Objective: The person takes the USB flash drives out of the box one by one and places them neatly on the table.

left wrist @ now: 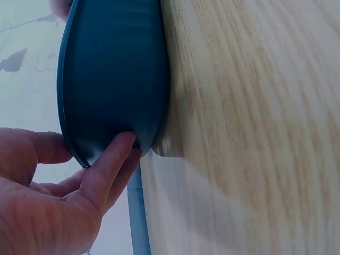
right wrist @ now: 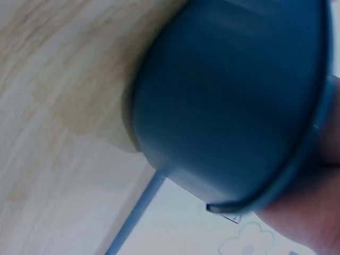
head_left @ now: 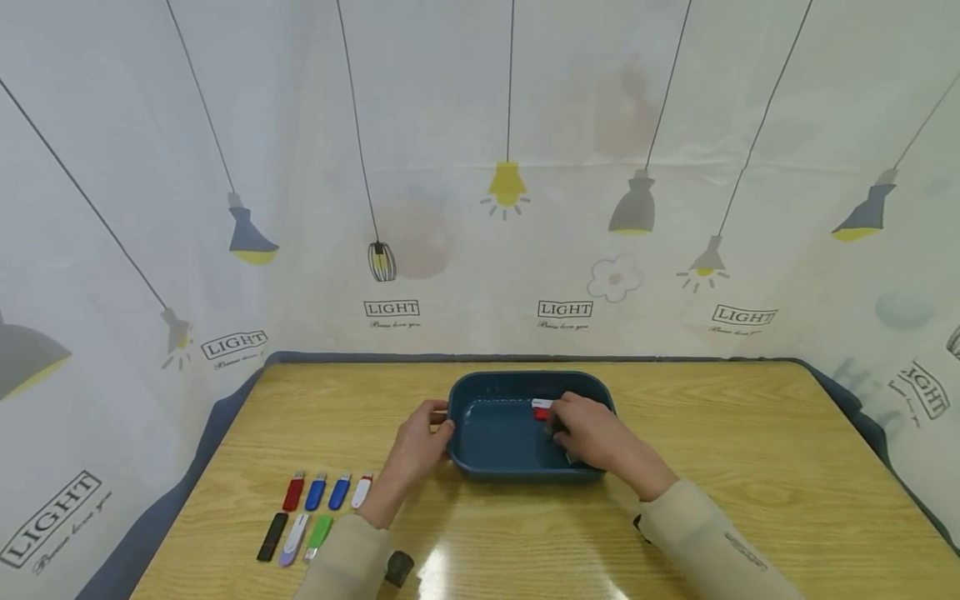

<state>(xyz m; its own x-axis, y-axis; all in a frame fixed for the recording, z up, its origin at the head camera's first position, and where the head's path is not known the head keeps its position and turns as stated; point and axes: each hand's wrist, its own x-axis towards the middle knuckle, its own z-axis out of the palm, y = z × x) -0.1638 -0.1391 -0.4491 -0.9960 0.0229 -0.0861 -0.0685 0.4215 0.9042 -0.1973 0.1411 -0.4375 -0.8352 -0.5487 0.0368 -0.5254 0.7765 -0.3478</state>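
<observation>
In the head view a dark teal basin stands on the table. My left hand touches its left end from outside; in the left wrist view its fairly straight fingers lie against the outer wall. My right hand reaches over the right end into the basin, fingers bent downward. A small dark thing shows at its fingertips; whether they pinch it is unclear. Beside them lies a white-and-red USB stick. Under the hand another dark piece is mostly hidden. The right wrist view is blurred and shows the basin's outer wall.
Several USB sticks lie in two rows at the left: a red one, blue ones, a white-and-red one, a black one, a white-and-purple one and a green one. A printed curtain hangs behind the wooden table.
</observation>
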